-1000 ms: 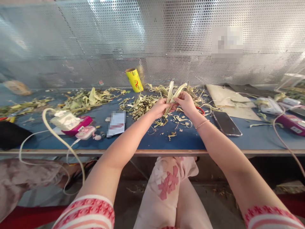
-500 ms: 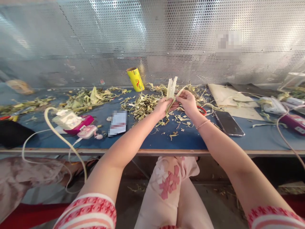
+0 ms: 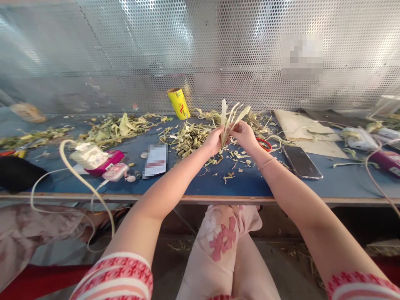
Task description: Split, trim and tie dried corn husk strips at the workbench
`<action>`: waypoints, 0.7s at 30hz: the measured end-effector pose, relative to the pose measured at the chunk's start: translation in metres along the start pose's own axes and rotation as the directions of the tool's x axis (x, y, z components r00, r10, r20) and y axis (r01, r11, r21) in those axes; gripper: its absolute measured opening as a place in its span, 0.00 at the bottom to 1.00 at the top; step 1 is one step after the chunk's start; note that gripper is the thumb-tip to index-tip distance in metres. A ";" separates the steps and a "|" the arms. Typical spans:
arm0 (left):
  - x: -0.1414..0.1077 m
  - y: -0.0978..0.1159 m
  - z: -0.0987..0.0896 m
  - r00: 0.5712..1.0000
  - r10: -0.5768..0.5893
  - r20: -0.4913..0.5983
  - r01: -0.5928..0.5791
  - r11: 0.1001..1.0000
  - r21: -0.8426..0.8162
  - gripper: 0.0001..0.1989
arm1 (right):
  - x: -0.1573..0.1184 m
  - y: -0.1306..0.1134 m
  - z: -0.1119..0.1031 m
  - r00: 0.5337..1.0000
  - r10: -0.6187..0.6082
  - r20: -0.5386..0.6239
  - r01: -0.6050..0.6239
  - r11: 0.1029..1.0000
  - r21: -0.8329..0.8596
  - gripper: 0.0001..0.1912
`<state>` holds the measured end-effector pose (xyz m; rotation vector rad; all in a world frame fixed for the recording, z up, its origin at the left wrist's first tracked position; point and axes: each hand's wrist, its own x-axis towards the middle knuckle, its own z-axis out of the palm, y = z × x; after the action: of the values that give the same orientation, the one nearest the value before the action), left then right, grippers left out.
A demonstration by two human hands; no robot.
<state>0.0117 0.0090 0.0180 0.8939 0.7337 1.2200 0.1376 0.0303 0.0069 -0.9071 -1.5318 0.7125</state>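
Over the blue table, my left hand [image 3: 215, 141] is closed around the lower part of a pale, dry leafy strip bundle [image 3: 224, 121]. The strips fan upward into several pieces. My right hand [image 3: 243, 134] pinches the right side of the same bundle, its fingertips close to the left hand. Behind and left of the hands lies a pile of dry plant scraps [image 3: 190, 139]. Red-handled scissors [image 3: 264, 144] lie partly hidden by my right wrist. Small shreds are scattered below the hands.
A yellow tube [image 3: 178, 104] stands at the back. A phone [image 3: 302, 161] lies right, a pixelated packet [image 3: 155, 160] left. Cables and a magenta box [image 3: 108, 163] are further left. Another person's leg [image 3: 37, 233] shows lower left. Perforated metal [image 3: 206, 50] rises behind.
The strips have spread apart into a wider fan, with one now leaning right. Both hands have shifted only slightly and keep their hold.
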 end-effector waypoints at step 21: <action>0.003 0.005 -0.006 0.995 0.060 0.075 -0.064 0.996 0.058 0.09 | 0.000 -0.009 -0.004 0.998 -0.041 -0.042 0.039 0.999 -0.037 0.10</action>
<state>0.0047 0.0135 0.0190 1.0119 0.6913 1.2186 0.1407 0.0253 0.0147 -0.9106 -1.5251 0.6351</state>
